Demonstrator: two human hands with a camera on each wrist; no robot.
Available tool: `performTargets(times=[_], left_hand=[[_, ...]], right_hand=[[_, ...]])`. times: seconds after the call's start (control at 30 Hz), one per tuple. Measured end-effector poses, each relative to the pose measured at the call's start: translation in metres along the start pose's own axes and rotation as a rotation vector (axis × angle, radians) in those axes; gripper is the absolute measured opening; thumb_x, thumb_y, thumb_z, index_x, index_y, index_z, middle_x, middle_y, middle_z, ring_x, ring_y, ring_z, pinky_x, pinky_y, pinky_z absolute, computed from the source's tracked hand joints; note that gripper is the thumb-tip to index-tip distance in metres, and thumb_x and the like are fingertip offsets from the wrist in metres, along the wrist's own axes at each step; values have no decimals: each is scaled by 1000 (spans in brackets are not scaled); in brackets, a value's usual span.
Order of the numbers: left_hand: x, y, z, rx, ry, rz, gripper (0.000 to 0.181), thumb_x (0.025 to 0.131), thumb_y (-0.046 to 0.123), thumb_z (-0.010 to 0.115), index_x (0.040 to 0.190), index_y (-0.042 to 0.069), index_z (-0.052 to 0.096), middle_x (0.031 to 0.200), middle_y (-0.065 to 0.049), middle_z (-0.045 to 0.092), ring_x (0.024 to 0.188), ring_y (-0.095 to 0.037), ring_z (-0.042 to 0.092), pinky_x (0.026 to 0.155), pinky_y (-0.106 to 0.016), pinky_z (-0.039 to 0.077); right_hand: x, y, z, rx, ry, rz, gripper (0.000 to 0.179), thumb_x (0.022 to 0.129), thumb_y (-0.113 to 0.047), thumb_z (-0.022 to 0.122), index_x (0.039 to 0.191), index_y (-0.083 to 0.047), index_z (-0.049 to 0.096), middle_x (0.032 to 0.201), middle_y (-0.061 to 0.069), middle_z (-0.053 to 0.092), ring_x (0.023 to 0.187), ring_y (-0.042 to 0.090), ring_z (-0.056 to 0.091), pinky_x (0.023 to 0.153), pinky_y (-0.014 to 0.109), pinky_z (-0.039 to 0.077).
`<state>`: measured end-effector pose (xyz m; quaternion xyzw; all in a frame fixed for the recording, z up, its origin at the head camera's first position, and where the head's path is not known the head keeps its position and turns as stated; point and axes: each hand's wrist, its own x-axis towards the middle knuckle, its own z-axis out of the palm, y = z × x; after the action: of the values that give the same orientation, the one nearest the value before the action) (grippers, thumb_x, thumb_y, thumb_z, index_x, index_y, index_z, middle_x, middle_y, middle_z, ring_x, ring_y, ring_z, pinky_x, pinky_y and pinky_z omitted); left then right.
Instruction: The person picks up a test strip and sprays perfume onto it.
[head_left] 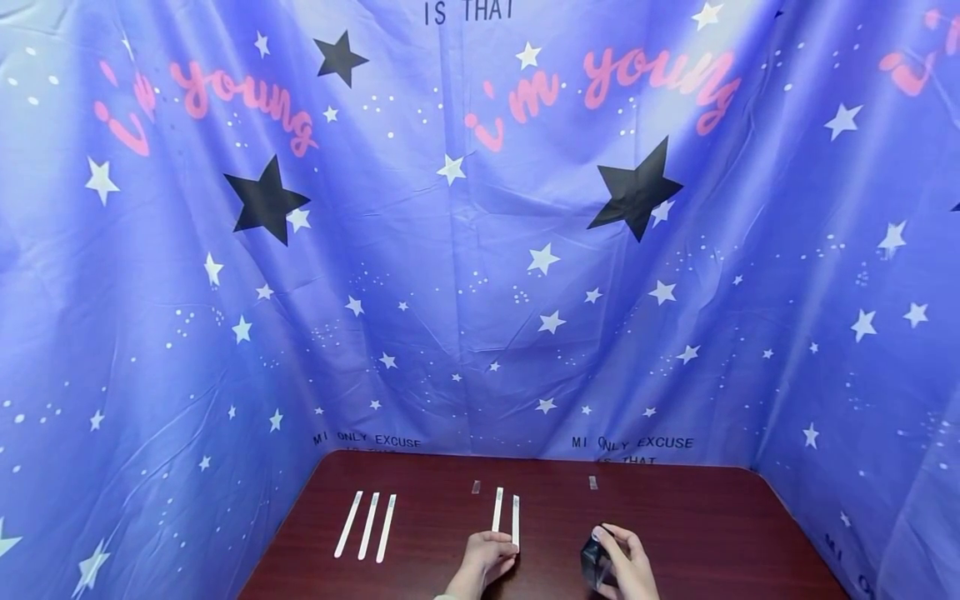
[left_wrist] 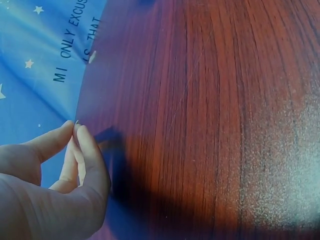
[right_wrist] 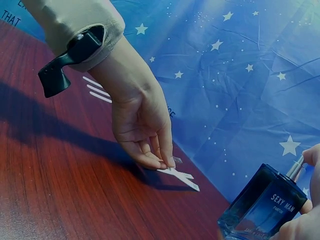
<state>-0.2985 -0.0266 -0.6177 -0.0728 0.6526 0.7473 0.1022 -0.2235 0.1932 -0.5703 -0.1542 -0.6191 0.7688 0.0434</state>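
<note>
My left hand pinches the near end of a white paper strip over the table. Beside it, a second white strip runs behind the hand, its lower part hidden. In the left wrist view the thumb and fingertips of the left hand meet, and little of the strip shows. My right hand grips a dark blue glass perfume bottle lettered "SEXY MAN", with a fingertip at the silver sprayer. The bottle is tilted and stands off to the right of the strips.
Three more white strips lie side by side on the left of the dark red wooden table. Two small clear pieces, one left and one right, lie near the back edge. A blue starry curtain surrounds the table.
</note>
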Motion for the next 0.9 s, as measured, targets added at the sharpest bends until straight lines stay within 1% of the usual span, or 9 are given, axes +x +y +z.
performTargets(times=[0.13,0.27,0.37,0.5,0.6,0.67,0.8,0.83,0.9], left_hand=[[-2,2,-2,13,4,13,20,81,-13,66,99,-19,61,69,-1,68,63,-5,62,64,-20,59],[-3,4,-4,16,0,19,20,81,-13,65,99,-19,59,72,-9,69,64,-8,64,66,-25,61],[-2,3,-5,6,-7,26,22,82,-12,64,102,-20,58,74,-9,70,65,-8,64,67,-25,61],[-4,3,-7,22,-11,35,28,84,-10,64,108,-21,55,77,-3,69,67,-7,64,69,-28,61],[-5,5,-9,45,0,50,32,84,-7,65,111,-21,55,79,-8,72,67,-8,65,69,-30,61],[-5,6,-11,48,5,62,32,84,-6,65,112,-21,55,80,-9,72,69,-8,67,68,-29,62],[-4,9,-17,21,8,78,33,86,-6,64,113,-22,54,82,-7,71,72,-9,68,71,-30,62],[-4,9,-19,13,8,80,34,86,-6,64,114,-22,54,82,-6,71,72,-9,68,71,-31,62],[-4,11,-23,0,11,85,34,86,-7,64,114,-22,53,82,-7,71,72,-10,67,72,-31,62]], right_hand=[[0,1,0,3,0,0,9,96,-37,63,94,-41,56,95,-11,55,81,8,66,70,43,60],[0,1,0,4,4,8,8,96,-38,64,98,-38,56,96,-10,55,82,9,66,70,44,60],[0,0,1,3,5,15,11,96,-38,64,101,-34,56,97,-10,55,83,9,67,70,44,60],[-1,0,2,4,3,12,7,96,-36,63,99,-37,56,97,-10,55,83,9,66,70,44,60],[-1,0,2,4,4,11,7,97,-35,62,99,-36,56,97,-10,55,83,9,66,70,44,60],[-1,1,2,-5,10,15,12,96,-35,63,105,-29,57,97,-8,55,83,10,67,69,44,60],[0,1,3,-27,25,21,32,96,-37,63,116,-14,53,101,-2,54,84,13,67,69,45,60],[0,1,3,-32,28,20,34,96,-37,63,117,-12,53,102,-1,54,84,13,67,69,45,60],[-1,1,2,-37,32,19,32,96,-36,63,116,-13,53,103,0,54,84,13,68,69,46,61]])
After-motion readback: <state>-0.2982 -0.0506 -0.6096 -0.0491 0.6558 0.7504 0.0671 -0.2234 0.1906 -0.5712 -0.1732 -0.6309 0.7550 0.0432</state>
